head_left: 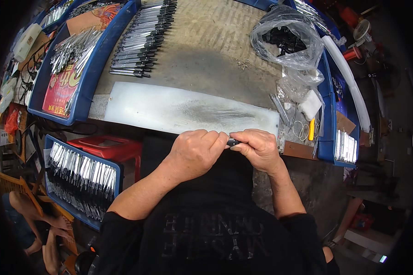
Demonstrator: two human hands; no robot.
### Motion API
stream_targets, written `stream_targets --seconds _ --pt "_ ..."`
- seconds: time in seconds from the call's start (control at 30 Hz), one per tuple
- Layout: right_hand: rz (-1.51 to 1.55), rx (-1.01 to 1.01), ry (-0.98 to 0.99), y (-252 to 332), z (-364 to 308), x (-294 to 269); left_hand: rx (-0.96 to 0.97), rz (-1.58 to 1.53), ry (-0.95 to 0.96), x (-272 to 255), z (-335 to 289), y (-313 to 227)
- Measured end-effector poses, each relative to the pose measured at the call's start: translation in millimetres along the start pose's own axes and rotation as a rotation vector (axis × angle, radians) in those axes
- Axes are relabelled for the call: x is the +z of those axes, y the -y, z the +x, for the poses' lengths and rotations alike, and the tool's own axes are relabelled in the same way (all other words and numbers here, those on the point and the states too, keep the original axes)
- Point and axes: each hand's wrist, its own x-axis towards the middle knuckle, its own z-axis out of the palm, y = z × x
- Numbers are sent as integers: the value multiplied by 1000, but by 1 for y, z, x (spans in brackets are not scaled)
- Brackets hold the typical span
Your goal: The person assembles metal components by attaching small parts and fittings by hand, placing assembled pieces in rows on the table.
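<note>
My left hand [195, 151] and my right hand [260, 149] meet at the near edge of the pale work board, both closed. Between their fingertips shows a short black piece [232, 141] with small shiny marks. Both hands grip it, and my fingers hide the rest, so its full length cannot be made out. The white board [147, 106] has dark smudges on its right half. Beyond it on the bench lies a row of silver-and-black pens [144, 39], side by side. A few tiny metal pieces [243, 64] are scattered to their right.
Blue trays of slim silver parts [75, 48] and finished-looking pens [80, 176] stand at left, near a red stool [110, 147]. At right are a plastic bag of black parts [284, 39], a yellow-handled tool [311, 129] and another blue tray [326, 144]. Another person's legs [32, 220] show lower left.
</note>
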Motion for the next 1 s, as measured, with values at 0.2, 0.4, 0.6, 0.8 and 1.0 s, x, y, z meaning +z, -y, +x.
stream_targets --seconds 0.2,0.4,0.6,0.8,1.0 --pt "17 -24 11 -5 0 2 10 27 -7 3 -2 1" --pt "13 -30 -34 -9 -2 7 -11 34 -9 6 -3 0" --pt "8 4 -42 -8 -2 7 -52 23 -38 9 -5 -1" --pt "29 -37 29 -10 3 -1 -24 23 -49 11 -6 1" --pt "21 -55 -34 -16 2 6 -26 53 -54 11 -4 4"
